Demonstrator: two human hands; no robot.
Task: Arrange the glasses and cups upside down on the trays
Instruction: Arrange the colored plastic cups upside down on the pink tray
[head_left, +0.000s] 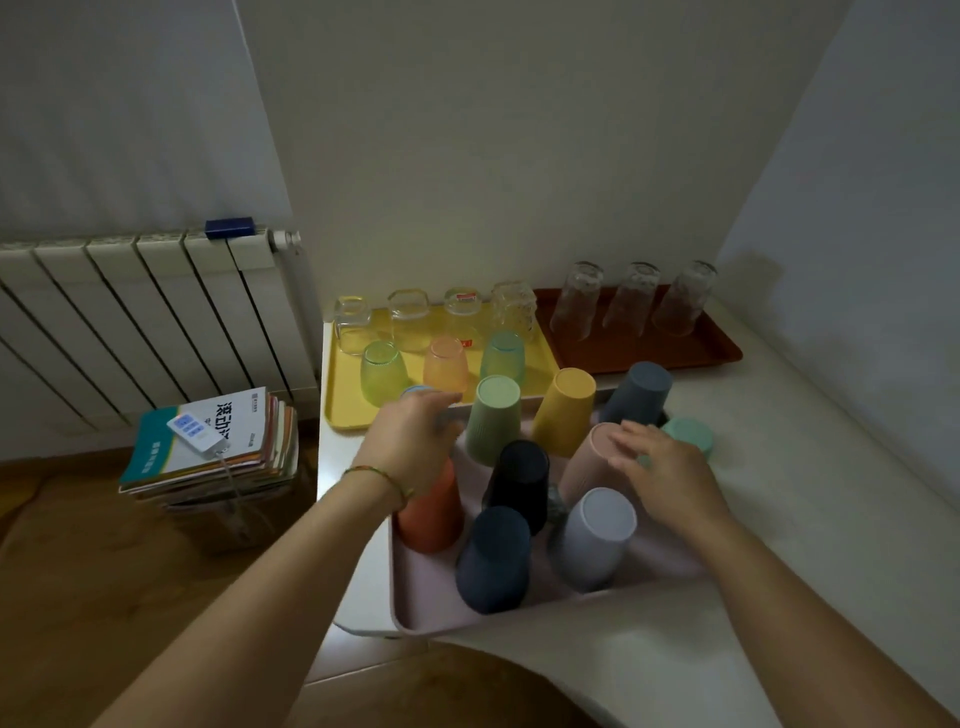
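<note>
A pink tray (415, 597) at the table's front holds several plastic cups upside down: orange (431, 519), sage green (493, 421), yellow (563, 410), slate (636, 392), black (519, 483), navy (493, 561), lavender (595, 540), pink (584, 467) and mint (688, 434). My left hand (410, 441) curls over a light blue cup (417, 389) at the tray's far left corner and hides most of it. My right hand (670, 467) has its fingers spread, fingertips on the pink cup's base. Upturned clear and tinted glasses stand on the yellow tray (343, 400). The brown tray (623, 358) carries three tall glasses.
The white table (805, 519) sits in a corner, with walls behind and to the right. A radiator (145, 322) stands to the left. A stack of books (208, 447) with a white power strip on top rests on the wooden floor beside the table.
</note>
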